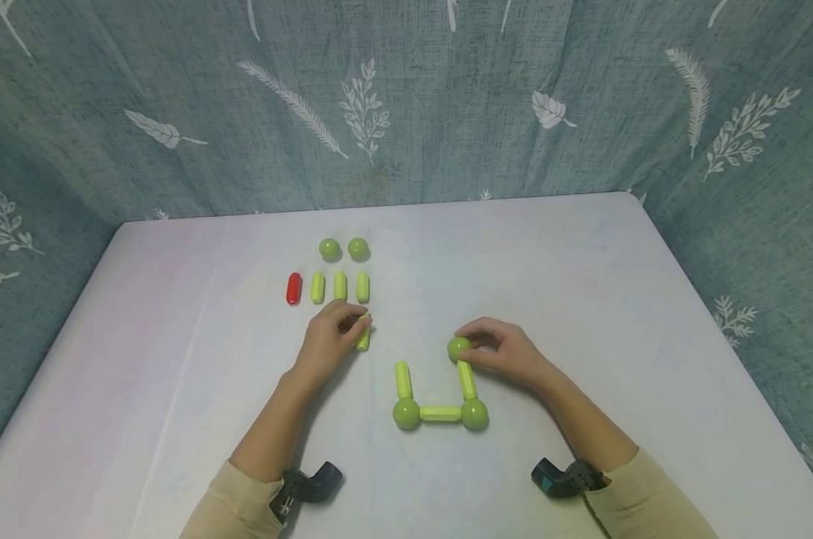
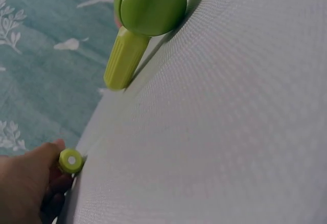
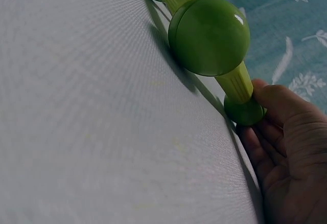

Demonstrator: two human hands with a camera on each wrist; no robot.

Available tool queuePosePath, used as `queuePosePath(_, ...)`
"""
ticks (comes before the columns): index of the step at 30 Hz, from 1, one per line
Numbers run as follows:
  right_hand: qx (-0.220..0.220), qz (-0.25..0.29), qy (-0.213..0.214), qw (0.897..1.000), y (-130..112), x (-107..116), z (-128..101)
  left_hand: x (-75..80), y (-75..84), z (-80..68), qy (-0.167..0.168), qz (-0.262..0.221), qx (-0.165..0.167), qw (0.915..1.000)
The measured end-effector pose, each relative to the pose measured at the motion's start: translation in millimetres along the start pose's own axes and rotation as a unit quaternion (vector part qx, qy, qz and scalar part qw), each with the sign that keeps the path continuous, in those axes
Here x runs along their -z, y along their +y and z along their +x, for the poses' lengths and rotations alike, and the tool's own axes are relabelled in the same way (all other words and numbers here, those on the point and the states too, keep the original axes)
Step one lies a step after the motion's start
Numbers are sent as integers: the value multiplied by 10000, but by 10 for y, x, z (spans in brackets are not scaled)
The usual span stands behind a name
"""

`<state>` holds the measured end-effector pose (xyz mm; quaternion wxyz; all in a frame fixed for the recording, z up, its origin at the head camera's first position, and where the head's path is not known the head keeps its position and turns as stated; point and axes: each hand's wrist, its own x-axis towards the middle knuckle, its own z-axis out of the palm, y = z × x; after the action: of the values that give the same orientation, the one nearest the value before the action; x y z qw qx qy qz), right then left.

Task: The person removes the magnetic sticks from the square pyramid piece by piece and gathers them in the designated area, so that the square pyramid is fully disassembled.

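A white table (image 1: 582, 299) stands against a teal curtain (image 1: 447, 97) printed with pale leaves, and I am working both hands over its middle. My right hand (image 1: 507, 352) has its thumb and fingertips curled round a green ball (image 1: 458, 348), which sits at the far end of the right-hand rod (image 1: 466, 379). That rod runs down to a corner ball (image 1: 474, 414), then a cross rod (image 1: 440, 412) leads to the other corner ball (image 1: 406, 413), and a left upright rod (image 1: 403, 379) rises from there with its far end bare. Together they lie flat as an open U. My left hand (image 1: 329, 340) pinches a loose yellow-green rod (image 1: 363, 335) just to the left of that U; the left wrist view shows its end cap beside my fingers.

Further back lie three spare rods (image 1: 340, 286) in a row, a red rod (image 1: 293, 288) at their left, and two spare balls (image 1: 343, 249) beyond them.

To do this well, I judge I should keep the right hand's ball pressed squarely on its rod end and low against the table, so that the U does not swing. The left hand's rod should come in level and in line with that ball, not at an angle.
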<state>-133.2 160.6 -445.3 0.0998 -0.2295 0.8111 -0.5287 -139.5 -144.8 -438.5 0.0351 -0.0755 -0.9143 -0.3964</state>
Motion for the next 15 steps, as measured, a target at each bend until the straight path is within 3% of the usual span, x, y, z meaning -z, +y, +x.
queuePosePath(12,-56,-43,-8,10000,-1,5,2,-6,7,-21,201,-72,-23,9998)
queuePosePath(15,-61,-54,-13,10000,5,5,2,-7,14,-34,323,-25,-312,9990)
